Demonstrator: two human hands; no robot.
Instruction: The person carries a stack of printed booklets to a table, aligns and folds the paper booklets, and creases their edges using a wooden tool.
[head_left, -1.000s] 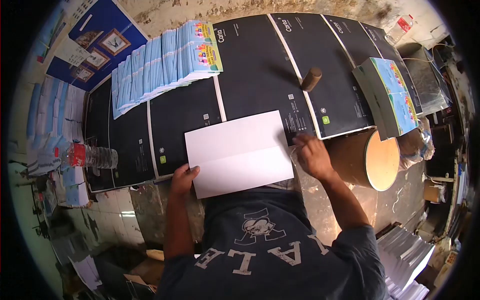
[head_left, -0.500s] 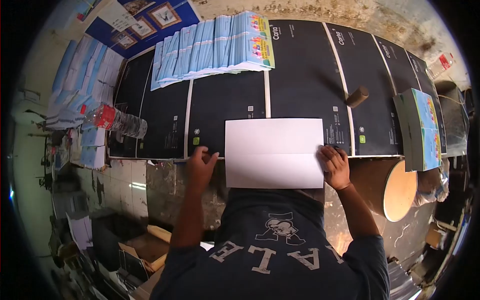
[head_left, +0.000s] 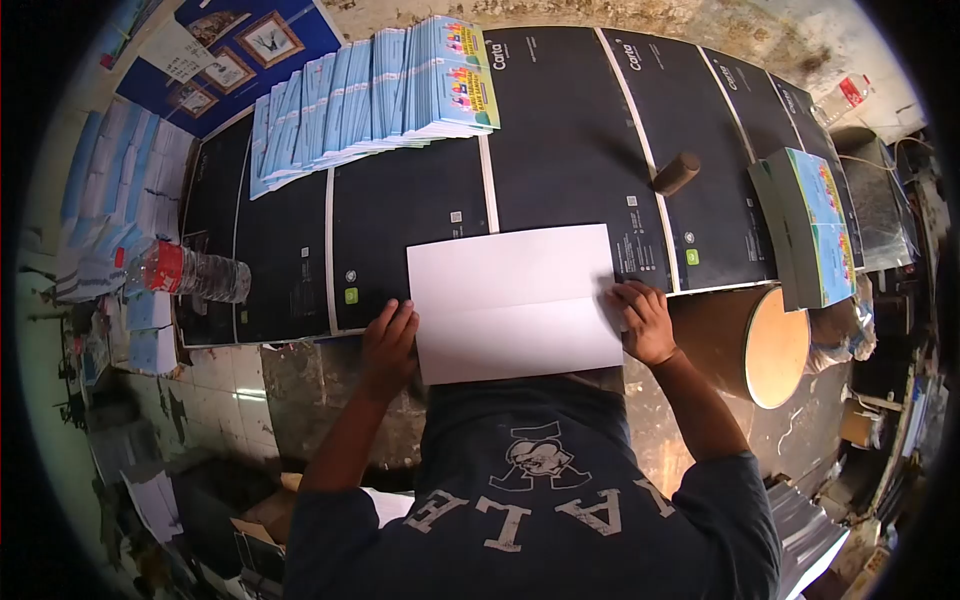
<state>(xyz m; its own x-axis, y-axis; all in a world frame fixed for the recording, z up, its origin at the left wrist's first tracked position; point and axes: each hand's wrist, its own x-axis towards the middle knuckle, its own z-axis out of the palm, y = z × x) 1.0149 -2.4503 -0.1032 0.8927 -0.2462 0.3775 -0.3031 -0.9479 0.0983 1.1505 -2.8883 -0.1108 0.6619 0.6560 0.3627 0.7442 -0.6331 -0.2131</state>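
A blank white sheet with a faint crease across its middle lies at the table's front edge, its near part reaching over my lap. At its left edge is my left hand, the fingers together against the paper. My right hand is at the right edge, its fingers curled onto the sheet's border. Both thumbs are hidden or hard to make out. Beneath the far part of the sheet is the table covered with black boards.
Many blue booklets lie fanned at the back left. A brown cylinder stands right of centre, near a thick booklet stack. A plastic bottle lies at the left. A round drum is below the right edge.
My left hand let go of the sheet's left edge, then came back against it. My right hand moved onto the right edge. The camera view has shifted.
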